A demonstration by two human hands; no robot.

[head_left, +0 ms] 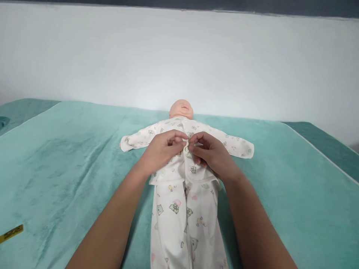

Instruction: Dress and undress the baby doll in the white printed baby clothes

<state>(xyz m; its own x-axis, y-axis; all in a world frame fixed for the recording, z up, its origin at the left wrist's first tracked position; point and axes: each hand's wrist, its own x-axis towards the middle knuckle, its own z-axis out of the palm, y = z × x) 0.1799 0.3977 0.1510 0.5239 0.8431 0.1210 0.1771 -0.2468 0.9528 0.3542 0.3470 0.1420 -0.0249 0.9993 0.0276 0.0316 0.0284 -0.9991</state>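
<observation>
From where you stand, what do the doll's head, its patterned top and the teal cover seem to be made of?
Doll's head: probably soft vinyl or rubber, smooth with moulded features.
Patterned top: apparently thin matte cotton knit, judging by its soft folds.
Teal cover: likely plush fleece, its nap showing darker brushed patches.

Honestly can't read a single word or number from where I am. Closest thing I've got to a label is a yellow strip [11,233] on the teal cover [84,149], well off to my left. It has dark marks that could be lettering, but they're too small and blurry for me to make out, and part of the strip is out of view. The print on the white top [168,173] and the pants [171,224] looks like little bears and other small pictures to me, nothing I can read as letters.
</observation>
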